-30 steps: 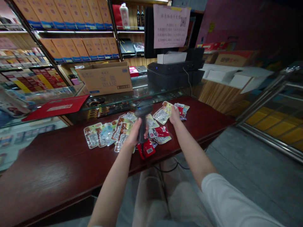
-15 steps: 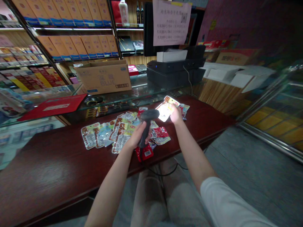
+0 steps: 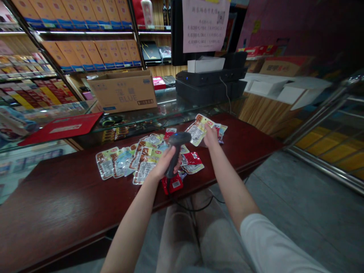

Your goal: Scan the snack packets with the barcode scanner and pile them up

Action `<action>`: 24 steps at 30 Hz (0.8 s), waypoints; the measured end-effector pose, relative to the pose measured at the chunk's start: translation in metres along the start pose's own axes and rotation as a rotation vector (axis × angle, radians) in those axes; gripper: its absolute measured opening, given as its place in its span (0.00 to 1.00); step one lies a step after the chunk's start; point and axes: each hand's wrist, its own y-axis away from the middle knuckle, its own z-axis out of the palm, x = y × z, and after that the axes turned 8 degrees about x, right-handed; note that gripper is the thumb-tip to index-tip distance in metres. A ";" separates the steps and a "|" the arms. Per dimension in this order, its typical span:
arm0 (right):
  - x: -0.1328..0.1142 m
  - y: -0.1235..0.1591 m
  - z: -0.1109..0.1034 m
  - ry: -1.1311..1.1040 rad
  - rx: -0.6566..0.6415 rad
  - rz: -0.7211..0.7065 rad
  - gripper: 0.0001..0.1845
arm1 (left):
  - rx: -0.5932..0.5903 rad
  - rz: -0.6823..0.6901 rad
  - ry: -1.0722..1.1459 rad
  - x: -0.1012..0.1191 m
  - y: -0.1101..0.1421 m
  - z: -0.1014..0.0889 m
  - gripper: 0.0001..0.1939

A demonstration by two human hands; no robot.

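Observation:
My left hand [image 3: 165, 163] is wrapped round the handle of a black barcode scanner [image 3: 174, 156], whose head points right. In my right hand [image 3: 211, 136] is a snack packet [image 3: 196, 131], silver and pale green, pinched by its right edge just in front of the scanner head. Similar packets [image 3: 146, 163] lie overlapping on the table to the left of the scanner and partly under it. A red packet [image 3: 192, 159] sits between my hands, and another red packet [image 3: 175, 185] lies below the scanner. More packets [image 3: 221, 131] show just beyond my right hand.
The dark red wooden table [image 3: 71, 201] spans the front. Behind it a glass counter carries a cardboard box [image 3: 125, 93], a red folder [image 3: 62, 127] and a black till unit [image 3: 210, 85] under a monitor. The scanner's black cable [image 3: 196, 209] hangs over the table's front edge.
The bright scanner light on the packet in my right hand has gone out, so its print now shows. Both hands hold nearly the same places.

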 end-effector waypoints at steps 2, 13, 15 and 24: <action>0.002 -0.006 -0.003 0.021 -0.009 -0.044 0.09 | 0.012 0.005 0.007 -0.001 0.000 -0.001 0.29; -0.011 -0.051 -0.047 0.490 0.172 -0.375 0.31 | 0.047 -0.009 0.029 0.011 0.000 -0.009 0.32; -0.012 -0.048 -0.050 0.646 0.151 -0.422 0.37 | 0.047 -0.010 0.026 0.011 0.000 -0.009 0.32; -0.012 -0.019 -0.048 1.192 0.070 -0.762 0.33 | 0.068 0.001 0.045 0.008 -0.002 -0.016 0.32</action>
